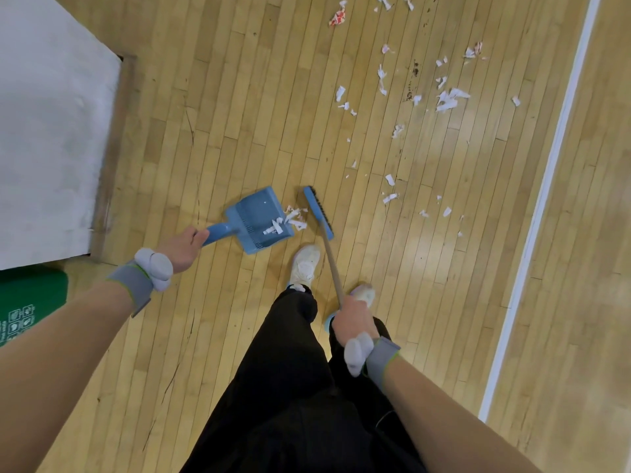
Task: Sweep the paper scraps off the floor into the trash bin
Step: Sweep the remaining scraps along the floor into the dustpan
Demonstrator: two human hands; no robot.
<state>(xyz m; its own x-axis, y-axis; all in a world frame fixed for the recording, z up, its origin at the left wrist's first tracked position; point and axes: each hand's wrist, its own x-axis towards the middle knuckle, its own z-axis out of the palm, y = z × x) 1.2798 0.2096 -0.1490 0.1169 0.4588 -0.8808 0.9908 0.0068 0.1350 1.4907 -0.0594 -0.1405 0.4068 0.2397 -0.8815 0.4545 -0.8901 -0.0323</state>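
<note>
My left hand (182, 249) grips the handle of a blue dustpan (256, 213) that rests on the wooden floor. A few white paper scraps (275, 228) lie inside the pan, and a small pile of scraps (296, 216) sits at its lip. My right hand (353, 319) holds the wooden stick of a broom whose blue head (318, 210) stands just right of that pile. Several more white and red scraps (447, 99) are scattered over the floor further ahead and to the right. A green bin (30, 302) shows at the left edge.
A white mat or board with a wooden border (51, 131) covers the floor at the left. A white painted line (546, 199) runs diagonally across the floor on the right. My feet in white shoes (305, 264) stand just behind the broom and dustpan.
</note>
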